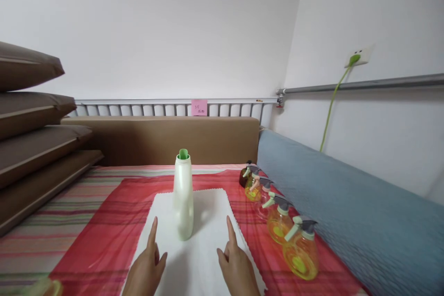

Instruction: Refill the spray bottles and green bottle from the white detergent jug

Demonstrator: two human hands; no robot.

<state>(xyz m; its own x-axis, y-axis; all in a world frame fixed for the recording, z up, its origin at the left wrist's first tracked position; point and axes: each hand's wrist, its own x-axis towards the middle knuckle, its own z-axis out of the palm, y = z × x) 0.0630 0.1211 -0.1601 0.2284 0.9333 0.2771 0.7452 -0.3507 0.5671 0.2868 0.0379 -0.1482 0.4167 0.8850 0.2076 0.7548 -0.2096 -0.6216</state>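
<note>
A tall white bottle with a green spout (183,194) stands upright on a white cloth (208,208) spread over a red checked sheet. My left hand (146,266) rests on the cloth just left of the bottle, index finger stretched forward, holding nothing. Resting on the cloth to the bottle's right, my right hand (237,263) also points its index finger forward and is empty. Neither hand touches the bottle.
A row of several yellow spray bottles (277,215) lies along the right side beside a blue padded bolster (347,203). Brown cushions (34,129) are stacked at the left, and a brown headboard (159,138) stands behind. A yellowish object (43,286) shows at the bottom left.
</note>
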